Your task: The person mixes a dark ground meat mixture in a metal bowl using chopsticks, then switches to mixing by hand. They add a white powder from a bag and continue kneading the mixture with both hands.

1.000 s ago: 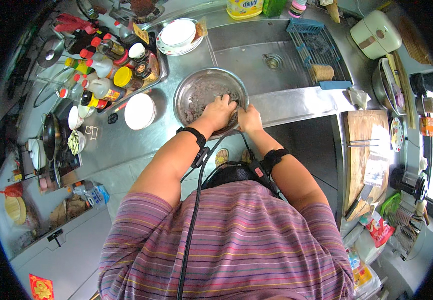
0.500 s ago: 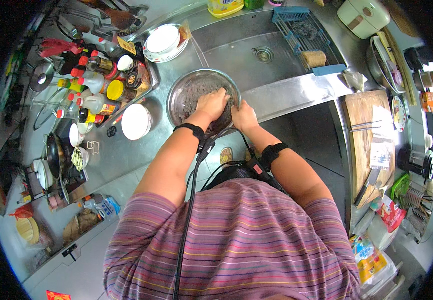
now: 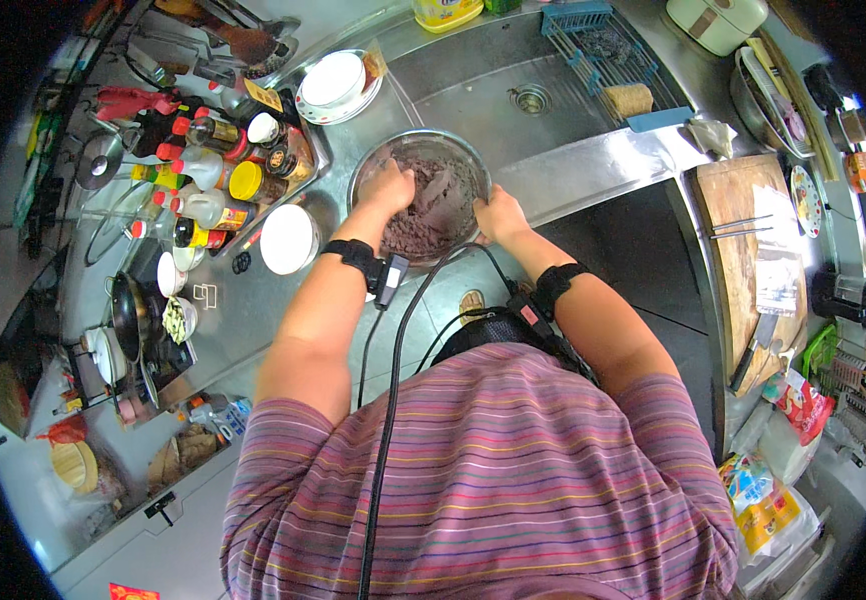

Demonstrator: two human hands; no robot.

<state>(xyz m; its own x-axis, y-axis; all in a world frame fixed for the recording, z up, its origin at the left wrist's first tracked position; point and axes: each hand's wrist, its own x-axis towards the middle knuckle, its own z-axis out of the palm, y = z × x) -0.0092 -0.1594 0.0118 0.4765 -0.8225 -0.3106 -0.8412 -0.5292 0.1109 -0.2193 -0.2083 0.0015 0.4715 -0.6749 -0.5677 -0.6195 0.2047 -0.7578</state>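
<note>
Round, shiny steel bowl [image 3: 437, 143]: stood at the front edge of the stainless-steel counter [image 3: 553, 187], beside the rectangular metal sink [image 3: 453, 95]; contained grey-brown, paste-like mixture [image 3: 445, 198]. Bare right hand [image 3: 500, 214]: gripped the bowl's right rim, seemingly to steady it. Bare left hand [image 3: 387, 188]: curled fist-like inside, at the left; any mixture within its grasp could not be made out. Room: kitchen; red-capped bottles [image 3: 200, 167] leftward, pale wooden chopping board [image 3: 721, 200] rightward, bearing a black-handled knife [image 3: 747, 364].
</note>
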